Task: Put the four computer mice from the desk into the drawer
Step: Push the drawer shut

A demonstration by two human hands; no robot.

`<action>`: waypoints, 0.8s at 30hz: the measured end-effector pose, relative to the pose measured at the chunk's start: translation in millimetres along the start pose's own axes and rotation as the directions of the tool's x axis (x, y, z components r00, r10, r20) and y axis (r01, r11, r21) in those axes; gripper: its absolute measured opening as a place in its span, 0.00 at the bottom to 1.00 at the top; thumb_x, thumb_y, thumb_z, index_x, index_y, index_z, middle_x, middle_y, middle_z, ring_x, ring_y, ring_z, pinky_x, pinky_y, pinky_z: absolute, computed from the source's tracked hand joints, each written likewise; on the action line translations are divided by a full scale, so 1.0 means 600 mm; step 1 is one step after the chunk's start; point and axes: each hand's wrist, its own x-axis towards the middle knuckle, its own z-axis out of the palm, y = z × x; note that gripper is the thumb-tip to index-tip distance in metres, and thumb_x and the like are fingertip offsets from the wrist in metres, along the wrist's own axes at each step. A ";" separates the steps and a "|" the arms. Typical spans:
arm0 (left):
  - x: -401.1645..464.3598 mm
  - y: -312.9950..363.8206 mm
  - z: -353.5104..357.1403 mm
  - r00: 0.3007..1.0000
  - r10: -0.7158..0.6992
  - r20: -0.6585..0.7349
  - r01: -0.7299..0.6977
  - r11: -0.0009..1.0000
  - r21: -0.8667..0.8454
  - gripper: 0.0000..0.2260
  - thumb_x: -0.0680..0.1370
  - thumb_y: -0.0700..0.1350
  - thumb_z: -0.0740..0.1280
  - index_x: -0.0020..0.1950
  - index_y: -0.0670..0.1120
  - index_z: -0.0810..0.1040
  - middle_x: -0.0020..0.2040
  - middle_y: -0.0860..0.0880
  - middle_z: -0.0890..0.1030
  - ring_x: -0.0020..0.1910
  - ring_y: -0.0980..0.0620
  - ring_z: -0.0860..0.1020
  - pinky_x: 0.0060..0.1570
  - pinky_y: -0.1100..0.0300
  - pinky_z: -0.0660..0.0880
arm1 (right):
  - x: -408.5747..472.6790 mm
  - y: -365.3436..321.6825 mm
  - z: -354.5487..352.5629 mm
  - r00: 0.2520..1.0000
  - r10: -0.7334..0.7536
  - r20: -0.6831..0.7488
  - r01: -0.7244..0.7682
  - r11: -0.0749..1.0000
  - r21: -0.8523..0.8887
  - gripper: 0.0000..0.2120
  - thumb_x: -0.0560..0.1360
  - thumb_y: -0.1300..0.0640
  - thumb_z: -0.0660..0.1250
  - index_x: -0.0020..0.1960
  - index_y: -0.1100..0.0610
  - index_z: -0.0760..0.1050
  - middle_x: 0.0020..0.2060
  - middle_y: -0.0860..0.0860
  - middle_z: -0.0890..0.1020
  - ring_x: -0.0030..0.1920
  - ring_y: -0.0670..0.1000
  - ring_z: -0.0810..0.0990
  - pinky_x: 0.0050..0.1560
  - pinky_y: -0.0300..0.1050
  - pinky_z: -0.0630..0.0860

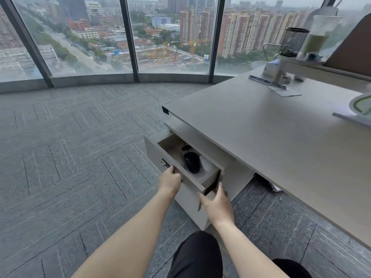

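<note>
Drawer [181,178] part open. Left hand [170,180] curled over front edge, right hand [215,203] spread at corner, likely steadying slide. Black mouse [192,162] inside; others unseen. Surface [261,127] shows none.

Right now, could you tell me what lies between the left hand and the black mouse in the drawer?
In the head view, only the drawer's front panel separates the left hand, gripping its top edge, from the black mouse inside.
</note>
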 end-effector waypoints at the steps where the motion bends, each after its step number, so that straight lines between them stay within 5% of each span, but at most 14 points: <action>1: 0.007 0.007 0.011 1.000 -0.005 0.014 0.005 1.000 -0.004 0.16 0.69 0.38 0.57 0.51 0.47 0.78 0.48 0.44 0.82 0.46 0.40 0.81 0.41 0.52 0.73 | 0.010 0.001 -0.005 1.000 0.010 -0.022 -0.010 1.000 0.016 0.46 0.73 0.38 0.68 0.80 0.55 0.49 0.73 0.59 0.67 0.71 0.59 0.70 0.63 0.53 0.72; 5: 0.043 0.024 0.049 0.999 -0.023 0.046 0.024 1.000 -0.020 0.30 0.65 0.42 0.58 0.69 0.45 0.72 0.60 0.44 0.81 0.51 0.42 0.82 0.43 0.53 0.77 | 0.048 0.005 -0.021 0.997 0.040 -0.064 -0.036 0.997 0.071 0.43 0.75 0.40 0.68 0.79 0.57 0.51 0.75 0.60 0.65 0.72 0.60 0.69 0.65 0.54 0.71; 11: 0.064 0.045 0.084 0.996 -0.016 0.085 0.020 0.999 -0.038 0.30 0.64 0.41 0.59 0.68 0.48 0.72 0.60 0.43 0.80 0.54 0.44 0.80 0.58 0.43 0.77 | 0.085 0.009 -0.031 0.994 0.053 -0.095 -0.040 0.990 0.134 0.36 0.76 0.41 0.66 0.77 0.54 0.58 0.71 0.59 0.70 0.66 0.61 0.75 0.54 0.49 0.73; 15: 0.066 0.064 0.101 0.988 -0.047 0.147 0.058 0.995 -0.076 0.37 0.70 0.38 0.62 0.79 0.51 0.58 0.71 0.48 0.72 0.54 0.47 0.79 0.62 0.47 0.76 | 0.106 0.017 -0.031 0.992 0.058 -0.113 -0.037 0.983 0.179 0.26 0.78 0.45 0.65 0.72 0.55 0.67 0.65 0.59 0.76 0.62 0.60 0.77 0.51 0.46 0.72; 24: 0.075 0.074 0.101 0.970 -0.076 0.231 0.069 0.997 0.038 0.35 0.75 0.36 0.59 0.80 0.56 0.53 0.59 0.49 0.74 0.49 0.46 0.75 0.60 0.48 0.76 | 0.131 0.024 -0.044 0.991 0.063 -0.118 -0.054 0.995 0.083 0.24 0.78 0.40 0.61 0.68 0.53 0.71 0.61 0.57 0.80 0.59 0.58 0.81 0.50 0.49 0.77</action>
